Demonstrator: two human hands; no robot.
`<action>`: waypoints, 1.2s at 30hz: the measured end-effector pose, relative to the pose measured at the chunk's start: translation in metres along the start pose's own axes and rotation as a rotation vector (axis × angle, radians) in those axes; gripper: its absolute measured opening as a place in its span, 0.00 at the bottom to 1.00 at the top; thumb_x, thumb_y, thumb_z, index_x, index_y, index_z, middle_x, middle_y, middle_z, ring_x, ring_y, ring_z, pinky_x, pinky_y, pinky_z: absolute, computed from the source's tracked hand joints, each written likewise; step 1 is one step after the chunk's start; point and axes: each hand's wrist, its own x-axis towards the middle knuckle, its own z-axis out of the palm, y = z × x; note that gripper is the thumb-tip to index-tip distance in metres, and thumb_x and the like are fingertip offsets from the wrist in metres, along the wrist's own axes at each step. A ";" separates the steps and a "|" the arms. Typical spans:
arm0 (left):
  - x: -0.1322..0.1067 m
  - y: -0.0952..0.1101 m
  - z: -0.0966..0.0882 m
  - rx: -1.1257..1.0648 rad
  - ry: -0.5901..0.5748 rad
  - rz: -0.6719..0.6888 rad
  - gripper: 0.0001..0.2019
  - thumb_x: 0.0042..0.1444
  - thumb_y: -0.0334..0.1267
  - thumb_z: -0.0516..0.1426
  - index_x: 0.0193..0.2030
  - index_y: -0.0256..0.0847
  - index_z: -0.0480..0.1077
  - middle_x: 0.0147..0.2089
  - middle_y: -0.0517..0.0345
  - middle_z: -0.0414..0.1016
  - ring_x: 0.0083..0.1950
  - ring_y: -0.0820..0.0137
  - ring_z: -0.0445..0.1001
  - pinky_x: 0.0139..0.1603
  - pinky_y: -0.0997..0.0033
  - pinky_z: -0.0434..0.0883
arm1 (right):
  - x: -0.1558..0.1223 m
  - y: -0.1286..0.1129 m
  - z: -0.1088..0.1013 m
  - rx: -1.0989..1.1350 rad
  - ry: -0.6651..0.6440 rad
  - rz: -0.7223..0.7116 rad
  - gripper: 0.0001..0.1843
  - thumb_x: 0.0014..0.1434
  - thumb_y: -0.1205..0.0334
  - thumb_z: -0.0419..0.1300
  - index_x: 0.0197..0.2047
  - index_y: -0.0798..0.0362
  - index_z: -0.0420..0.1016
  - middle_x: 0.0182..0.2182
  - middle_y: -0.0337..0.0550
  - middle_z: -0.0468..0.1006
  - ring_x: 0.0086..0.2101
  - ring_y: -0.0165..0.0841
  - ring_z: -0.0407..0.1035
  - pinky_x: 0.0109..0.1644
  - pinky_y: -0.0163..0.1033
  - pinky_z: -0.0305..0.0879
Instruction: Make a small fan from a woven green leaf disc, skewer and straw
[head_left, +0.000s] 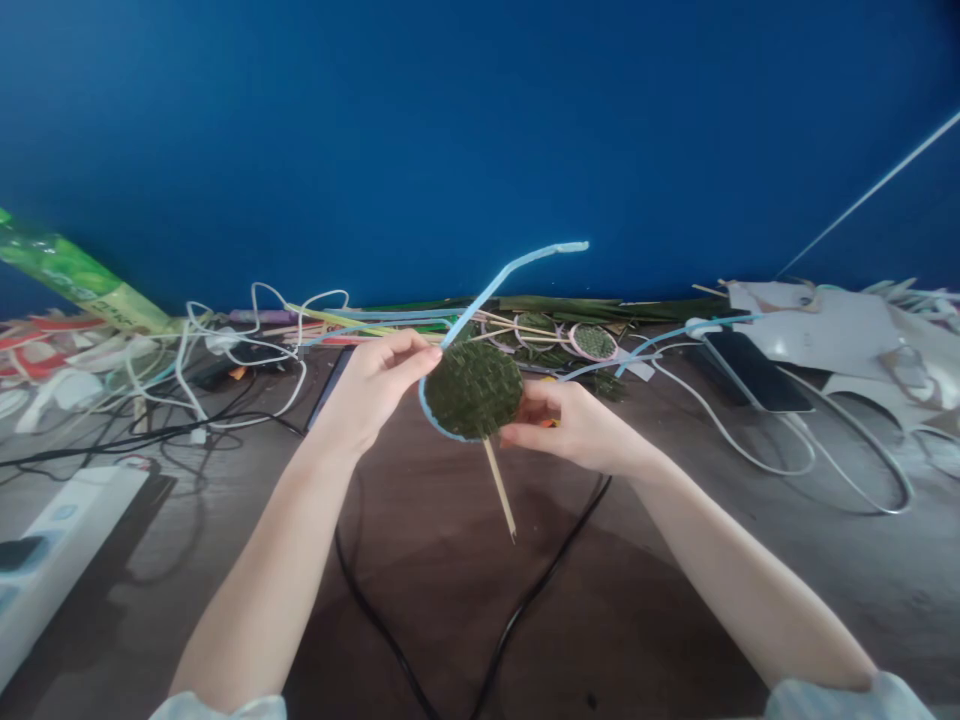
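Between my hands is a round, dark green woven disc (474, 392) on a thin wooden stick (499, 492) that points down. A light blue strip (495, 283) runs along the disc's left and lower edge, and its loose end rises up and bends right. My left hand (385, 385) pinches this strip at the disc's upper left edge. On the right edge, my right hand (566, 420) grips the disc between thumb and fingers. Part of the right fingers is hidden behind the disc.
Behind lie several similar edged discs (594, 342) on sticks. Tangled white cables (187, 370) and a green bottle (82, 275) are at left, with a white power strip (71, 550) nearer. A phone (754, 370) lies at right beside white bags (817, 320). A black cable (517, 615) loops in front.
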 end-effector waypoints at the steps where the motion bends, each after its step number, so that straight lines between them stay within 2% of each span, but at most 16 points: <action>1: 0.000 0.000 0.000 0.004 0.003 0.002 0.08 0.50 0.39 0.57 0.25 0.38 0.67 0.23 0.64 0.64 0.25 0.76 0.61 0.26 0.76 0.58 | 0.000 0.000 0.000 0.005 0.003 -0.002 0.08 0.51 0.60 0.61 0.33 0.55 0.72 0.29 0.39 0.78 0.30 0.31 0.72 0.33 0.35 0.67; 19: -0.001 0.003 0.004 0.024 0.018 0.002 0.09 0.50 0.40 0.57 0.25 0.37 0.66 0.23 0.64 0.63 0.24 0.77 0.59 0.26 0.75 0.55 | 0.001 0.000 0.001 0.093 -0.015 0.065 0.07 0.53 0.60 0.60 0.32 0.56 0.71 0.28 0.43 0.80 0.31 0.33 0.74 0.36 0.38 0.68; 26: -0.001 -0.001 0.007 0.018 0.083 0.019 0.07 0.49 0.40 0.58 0.27 0.38 0.68 0.23 0.64 0.63 0.26 0.76 0.60 0.28 0.74 0.58 | 0.004 0.002 0.003 0.189 -0.017 0.063 0.09 0.54 0.58 0.57 0.32 0.56 0.69 0.28 0.43 0.78 0.30 0.32 0.73 0.31 0.37 0.68; 36: 0.000 0.000 0.004 -0.086 -0.026 -0.056 0.09 0.49 0.41 0.58 0.25 0.39 0.65 0.26 0.62 0.67 0.29 0.73 0.66 0.33 0.73 0.65 | 0.003 0.006 0.003 0.129 0.048 0.061 0.08 0.55 0.59 0.58 0.30 0.55 0.68 0.25 0.41 0.78 0.28 0.31 0.72 0.32 0.37 0.66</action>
